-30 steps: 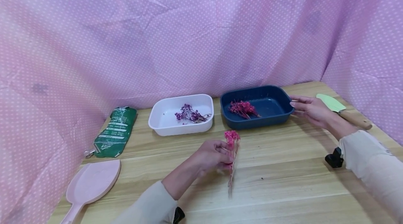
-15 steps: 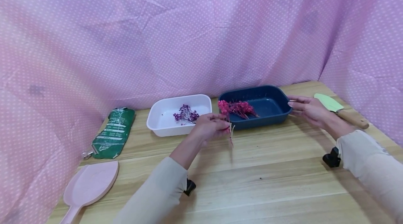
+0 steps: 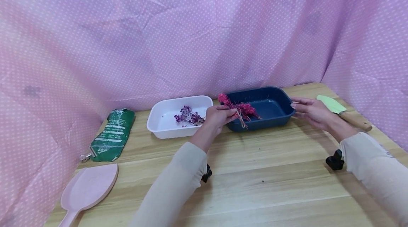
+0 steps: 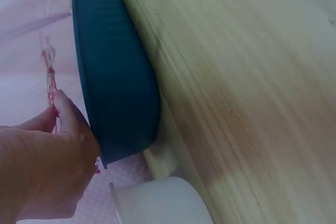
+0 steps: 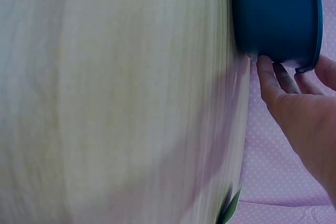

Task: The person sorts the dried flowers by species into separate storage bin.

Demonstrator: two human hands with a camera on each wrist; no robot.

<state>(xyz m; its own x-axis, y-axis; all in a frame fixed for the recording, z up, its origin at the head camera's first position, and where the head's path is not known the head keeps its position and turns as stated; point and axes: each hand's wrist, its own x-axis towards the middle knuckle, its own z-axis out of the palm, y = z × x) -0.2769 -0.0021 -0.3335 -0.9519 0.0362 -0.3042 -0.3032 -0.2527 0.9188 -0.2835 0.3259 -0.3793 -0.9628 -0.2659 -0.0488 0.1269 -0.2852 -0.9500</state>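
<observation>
In the head view my left hand [image 3: 218,117] pinches a sprig of pink dried flowers [image 3: 224,99] over the left end of a dark blue tray [image 3: 261,124]. Its stems, looped with pale string, point toward the tray's front rim, and its blooms overlap the left rim. Another pink dried bunch [image 3: 250,109] lies inside the tray, partly behind the sprig. At the tray's right end, the extended fingers of my right hand [image 3: 315,114] rest against the outer wall. The right wrist view shows those fingertips at the blue wall [image 5: 278,19], the thumb near the rim.
Left of the blue tray stands a white tray [image 3: 165,133] holding purple dried flowers [image 3: 187,115]. A green packet [image 3: 113,135] and a pink scoop [image 3: 90,188] lie at the left. At the right lies a green-bladed trowel [image 3: 331,104] with a wooden handle. A polka-dot cloth [image 3: 191,35] hangs behind.
My left hand has carried the pink sprig from above the table's middle, away from me, to the blue tray's left end. The right hand has stayed at the tray's right end.
</observation>
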